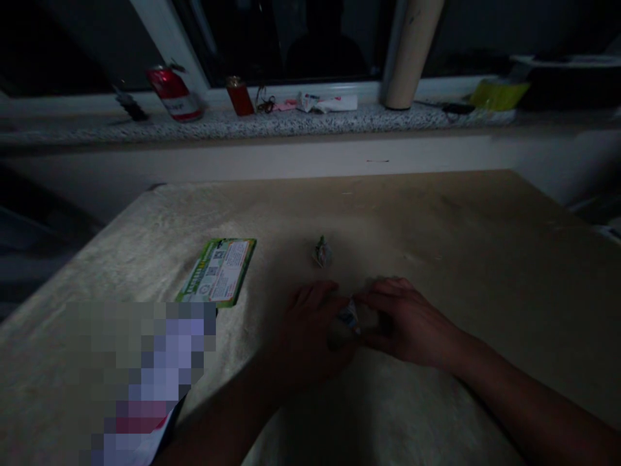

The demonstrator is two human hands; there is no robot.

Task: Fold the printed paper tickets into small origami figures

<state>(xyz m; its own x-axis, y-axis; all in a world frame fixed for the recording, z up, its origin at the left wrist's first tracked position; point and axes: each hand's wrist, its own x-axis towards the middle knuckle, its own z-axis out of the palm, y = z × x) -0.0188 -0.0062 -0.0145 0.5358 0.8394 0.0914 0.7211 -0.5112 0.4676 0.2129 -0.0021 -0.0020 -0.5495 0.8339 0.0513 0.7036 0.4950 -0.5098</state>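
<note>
Between my two hands is a small folded paper piece (349, 315), whitish with blue marks, low over the cloth-covered table. My right hand (412, 320) pinches its right edge with thumb and fingertips. My left hand (317, 330) is curled at its left side, fingers bent and thumb toward the piece; dim light and the fingers hide part of the grip. Just beyond my hands lies a second small crumpled or folded piece (321, 252), green and white. Left of it is a flat green printed card (218, 272) covered with small text.
A pixelated long object (165, 362) lies at the lower left, beside my left forearm. On the speckled windowsill (272, 126) stand a red can (174, 94), a red jar (239, 96), a crumpled tube (327, 103), a cardboard tube (412, 55) and a yellow item (499, 95).
</note>
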